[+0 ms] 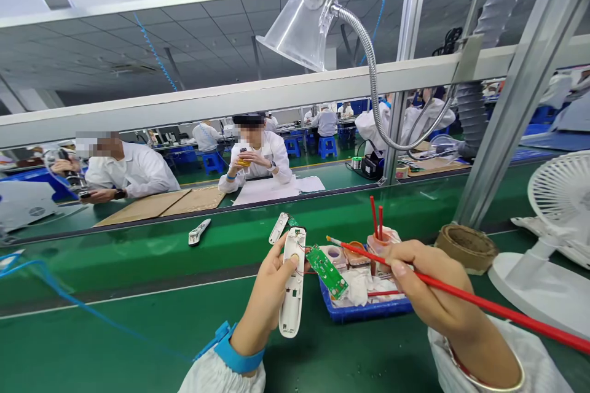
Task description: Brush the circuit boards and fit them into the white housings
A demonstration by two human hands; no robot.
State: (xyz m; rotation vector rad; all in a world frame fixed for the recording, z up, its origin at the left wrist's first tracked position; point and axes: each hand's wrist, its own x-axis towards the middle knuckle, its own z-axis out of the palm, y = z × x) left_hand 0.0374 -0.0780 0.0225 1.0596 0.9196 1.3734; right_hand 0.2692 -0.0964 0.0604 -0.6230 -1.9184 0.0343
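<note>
My left hand (pixel 271 276) grips a long white plastic casing (pixel 293 301), its inner side facing me and the thumb pressed on its upper part. From the casing a green circuit board (pixel 328 270) dangles to the right on thin wires. Between the fingers of my right hand (pixel 428 282) is a red-handled paintbrush (pixel 488 302), its bristle tip pointing left toward the casing but apart from it. A blue tray (pixel 369 312) under the board and brush holds small pots (pixel 356 252), crumpled white tissue (pixel 362 285) and upright red brushes (pixel 374 218).
On the green conveyor lie a white casing piece (pixel 278 228) and another white part (pixel 199 232). A tape roll (pixel 466 247) and white fan (pixel 553 215) stand right. A clear extraction hood (pixel 304 24) hangs overhead. Two co-workers (pixel 258 153) sit opposite.
</note>
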